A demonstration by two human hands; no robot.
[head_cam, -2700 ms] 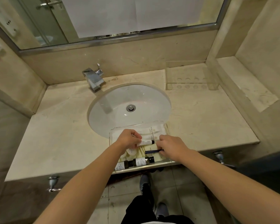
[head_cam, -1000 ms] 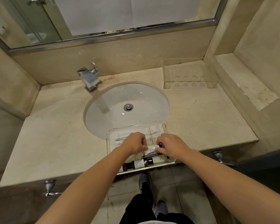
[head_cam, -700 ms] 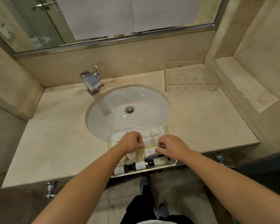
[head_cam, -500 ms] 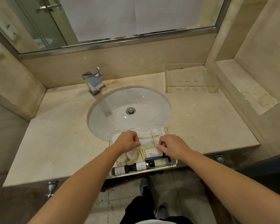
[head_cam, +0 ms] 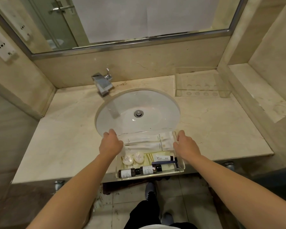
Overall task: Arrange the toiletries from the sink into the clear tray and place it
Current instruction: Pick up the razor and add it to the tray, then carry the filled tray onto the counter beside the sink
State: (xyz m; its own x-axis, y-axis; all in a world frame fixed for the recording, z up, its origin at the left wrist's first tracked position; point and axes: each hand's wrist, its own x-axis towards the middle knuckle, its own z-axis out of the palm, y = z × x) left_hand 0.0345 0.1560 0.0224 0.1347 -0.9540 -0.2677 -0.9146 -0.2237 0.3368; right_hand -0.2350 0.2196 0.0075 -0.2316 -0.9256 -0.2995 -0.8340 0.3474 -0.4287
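Observation:
The clear tray rests on the counter's front edge, its far end over the white sink. Inside lie two long white sachets, two round white soaps, a white tube, a blue razor and two dark bottles. My left hand lies against the tray's left side and my right hand against its right side, fingers curled at the walls. I cannot tell how firmly either hand grips.
A chrome faucet stands behind the sink. A second clear holder with round holes sits at the counter's back right. A raised marble ledge runs along the right. A mirror spans the back wall.
Both hands left the items in the middle of the tray and moved apart to its left and right sides. The white tube and razor now lie in the tray.

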